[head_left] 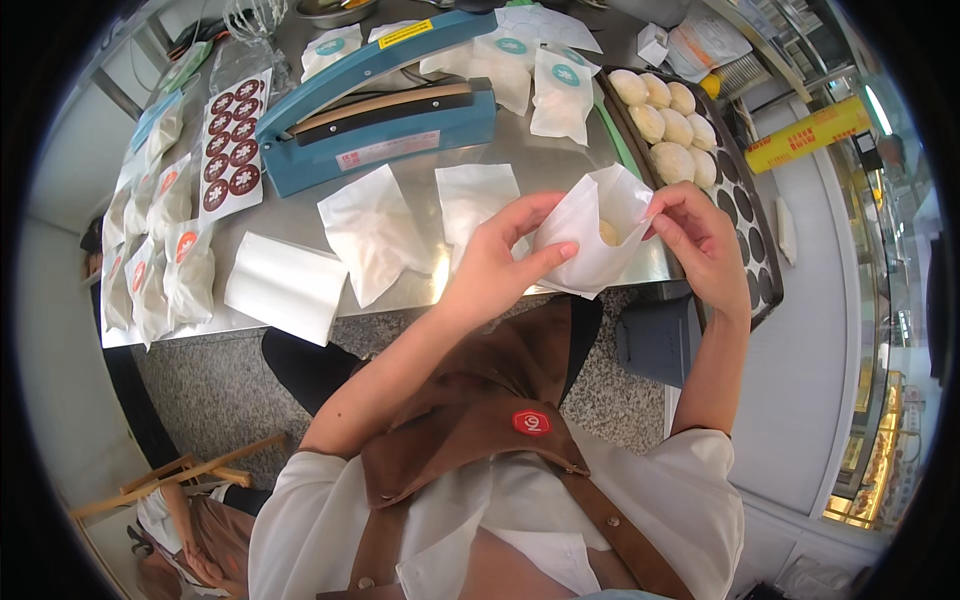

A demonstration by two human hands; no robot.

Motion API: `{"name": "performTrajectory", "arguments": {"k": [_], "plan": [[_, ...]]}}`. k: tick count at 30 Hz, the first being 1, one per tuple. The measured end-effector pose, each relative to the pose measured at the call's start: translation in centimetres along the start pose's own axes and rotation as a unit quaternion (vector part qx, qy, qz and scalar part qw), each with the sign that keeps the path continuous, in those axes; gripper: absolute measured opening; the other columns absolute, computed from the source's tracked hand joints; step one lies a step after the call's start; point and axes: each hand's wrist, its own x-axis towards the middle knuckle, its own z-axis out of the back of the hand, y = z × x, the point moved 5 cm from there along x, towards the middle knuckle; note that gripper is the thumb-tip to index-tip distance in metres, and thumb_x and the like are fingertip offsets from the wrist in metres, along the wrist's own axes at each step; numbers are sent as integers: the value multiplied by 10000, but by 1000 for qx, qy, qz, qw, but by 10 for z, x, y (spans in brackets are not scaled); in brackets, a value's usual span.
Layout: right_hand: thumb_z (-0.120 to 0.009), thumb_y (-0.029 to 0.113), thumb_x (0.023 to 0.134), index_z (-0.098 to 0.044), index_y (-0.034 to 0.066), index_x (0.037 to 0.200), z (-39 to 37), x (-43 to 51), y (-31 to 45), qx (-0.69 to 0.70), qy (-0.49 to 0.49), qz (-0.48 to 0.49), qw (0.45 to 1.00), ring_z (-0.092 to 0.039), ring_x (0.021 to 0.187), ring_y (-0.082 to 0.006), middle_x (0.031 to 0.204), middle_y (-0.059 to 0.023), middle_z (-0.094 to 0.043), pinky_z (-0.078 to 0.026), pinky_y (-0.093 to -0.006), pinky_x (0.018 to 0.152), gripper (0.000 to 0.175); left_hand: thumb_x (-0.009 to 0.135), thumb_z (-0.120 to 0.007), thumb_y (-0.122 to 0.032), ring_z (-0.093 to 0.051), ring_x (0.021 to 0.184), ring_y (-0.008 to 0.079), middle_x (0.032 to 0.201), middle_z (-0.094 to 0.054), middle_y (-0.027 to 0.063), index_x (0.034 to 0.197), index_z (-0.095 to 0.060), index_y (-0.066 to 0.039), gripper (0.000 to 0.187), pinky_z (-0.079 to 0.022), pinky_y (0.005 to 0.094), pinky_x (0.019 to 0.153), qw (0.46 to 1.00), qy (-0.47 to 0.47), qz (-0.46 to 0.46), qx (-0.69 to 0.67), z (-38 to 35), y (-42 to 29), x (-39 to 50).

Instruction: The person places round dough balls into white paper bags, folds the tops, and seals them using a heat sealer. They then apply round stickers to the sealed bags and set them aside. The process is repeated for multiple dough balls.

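Between my hands is an open-mouthed white paper bag (pixel 581 259) with a pale round bun (pixel 608 232) partly showing inside. My left hand (pixel 506 255) grips the bag's left side, thumb in front. The fingertips of my right hand (pixel 694 236) pinch its upper right edge. Two filled white bags lie on the steel table just left of it, one (pixel 469 195) partly behind my left hand, the other (pixel 371 232) farther left. A stack of flat white bags (pixel 285 285) rests at the table's front edge. To the right, a dark moulded baking tray (pixel 766 281) holds several pale buns (pixel 677 127).
A blue impulse sealer (pixel 390 154) stands at the back with its arm raised. Left of it are a sheet of round stickers (pixel 234 142) and several stickered bags (pixel 187 274). More filled bags (pixel 562 97) lie behind. Another person (pixel 199 532) sits at lower left.
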Motion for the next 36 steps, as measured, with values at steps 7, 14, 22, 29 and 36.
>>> {"name": "performTrajectory", "arguments": {"k": [7,14,22,29,36], "plan": [[-542,11,1000,-558,-4,1025,-1,-3,-7,59,-30,-10,998,-602,884,-122,969,-31,-581,-543,-306,818,33,916,-708,-88,-564,1208,167,1281,-638,98,1390,-542,-5,508,-433,331,1051,998,-40,-7,56,-14,3,-4],[-552,45,1007,-552,26,1062,-5,-32,-19,169,-35,-74,982,-627,960,-128,1002,-46,-611,-571,-316,792,58,760,-876,-171,-489,1308,199,1424,-500,116,1527,-309,-13,967,-399,360,1098,985,152,49,-68,-24,9,-19],[-613,101,981,-634,6,1111,-45,-72,-21,66,-53,-114,990,-568,1074,-158,1209,-94,-581,-439,-286,927,162,741,-881,-157,-512,1273,191,1369,-535,113,1491,-365,-7,923,-421,355,1075,967,113,209,92,-10,19,-81],[-779,109,810,-682,18,941,-86,-62,5,-81,-89,-80,990,-591,1042,-226,1091,-82,-619,-439,-329,920,186,694,-894,-191,-616,1162,253,1266,-617,160,1465,-411,-45,921,-486,383,998,955,84,196,207,-9,5,-92],[-732,33,842,-684,-15,886,-90,-56,-1,60,-93,-119,987,-607,992,-181,1055,-74,-640,-439,-305,925,80,715,-886,-188,-615,1138,225,1233,-627,129,1436,-449,-34,857,-480,361,994,961,100,191,173,-7,8,-98]]}}
